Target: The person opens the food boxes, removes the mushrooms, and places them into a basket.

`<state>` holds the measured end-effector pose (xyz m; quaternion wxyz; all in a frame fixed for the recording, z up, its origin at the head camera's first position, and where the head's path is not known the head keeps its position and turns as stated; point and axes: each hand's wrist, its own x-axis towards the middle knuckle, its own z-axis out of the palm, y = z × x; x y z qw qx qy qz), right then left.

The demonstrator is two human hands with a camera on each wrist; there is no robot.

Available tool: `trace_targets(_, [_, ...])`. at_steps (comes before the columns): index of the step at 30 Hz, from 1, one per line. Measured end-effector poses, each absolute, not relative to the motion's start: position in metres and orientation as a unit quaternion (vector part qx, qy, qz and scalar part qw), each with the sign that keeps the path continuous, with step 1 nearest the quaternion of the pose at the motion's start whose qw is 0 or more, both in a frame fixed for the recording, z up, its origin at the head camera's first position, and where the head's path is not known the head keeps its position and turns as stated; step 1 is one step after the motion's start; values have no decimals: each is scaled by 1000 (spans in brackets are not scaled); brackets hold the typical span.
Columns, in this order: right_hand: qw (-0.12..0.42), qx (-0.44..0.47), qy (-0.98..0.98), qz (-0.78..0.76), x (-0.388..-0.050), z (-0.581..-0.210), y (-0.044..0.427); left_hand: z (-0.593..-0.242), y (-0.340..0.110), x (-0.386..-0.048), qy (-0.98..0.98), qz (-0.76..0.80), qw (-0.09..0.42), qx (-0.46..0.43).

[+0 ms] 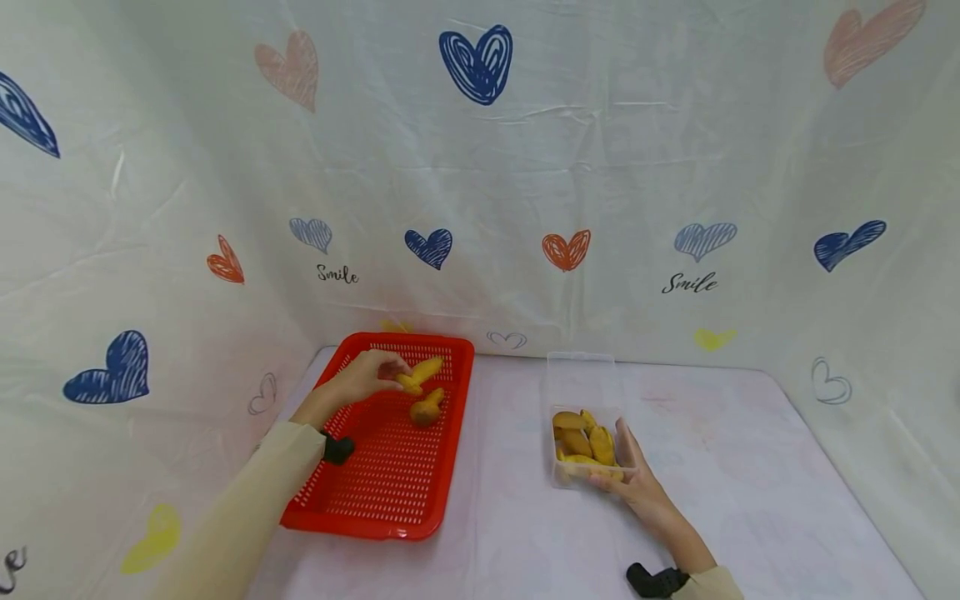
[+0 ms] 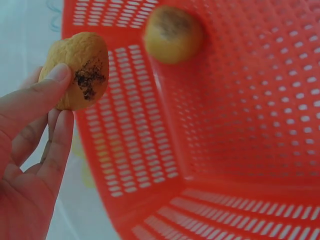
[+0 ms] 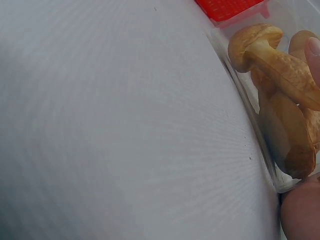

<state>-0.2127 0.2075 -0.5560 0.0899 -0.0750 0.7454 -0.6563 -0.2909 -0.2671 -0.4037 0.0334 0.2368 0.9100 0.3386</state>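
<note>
My left hand (image 1: 371, 375) is over the far part of a red perforated basket (image 1: 375, 492). Between thumb and fingertips it pinches a yellow-brown mushroom (image 2: 82, 55), whose near end has a dark patch. A second mushroom (image 1: 424, 412) lies in the basket, close to its right wall. My right hand (image 1: 637, 479) grips the near right corner of a clear plastic box (image 1: 558, 479), thumb on one side and fingers on the other. Several mushrooms (image 3: 285, 75) lie piled in that box. Most of the right hand falls outside the right wrist view.
The box's clear lid (image 1: 581, 379) lies folded back behind it. A white cloth (image 1: 712, 467) covers the table. A heart-patterned curtain (image 1: 495, 183) hangs behind and along both sides.
</note>
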Motion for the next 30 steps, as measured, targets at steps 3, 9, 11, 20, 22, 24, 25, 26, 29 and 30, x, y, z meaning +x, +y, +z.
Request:
trace_targets(3, [92,-78,745,-657,-212,-557,208,-413,-274,-294,910,336,27,240])
trace_targets(9, [91,-84,744,-657,-212,-557,207,-429,-282,-301,907,356,28,223])
trace_targets(11, [91,-86,744,-656,-212,-556,208,-433,-284,-303,905,367,33,212])
trace_targets(20, [89,-89,746,-653,-211,-556,209,-453,-284,-312,900,396,42,179])
trace_targets(22, [89,-86,747,-654,-211,-557,209,-455,-284,-312,900,400,45,171])
trace_targets(24, [89,-84,747,-653,-210,-557,209,-456,-283,-311,897,408,50,161])
trace_targets(25, [89,-83,748,-653,-210,-557,209,-457,-283,-311,896,411,52,158])
trace_targets(26, [90,-82,748,-653,-210,-557,209,-458,-283,-311,894,415,54,157])
trace_targets(29, [90,-82,749,-652,-209,-557,209,-461,-283,-310,893,421,55,149])
trace_targets(30, [90,-83,748,-652,-209,-557,209,-463,-283,-309,893,421,56,147])
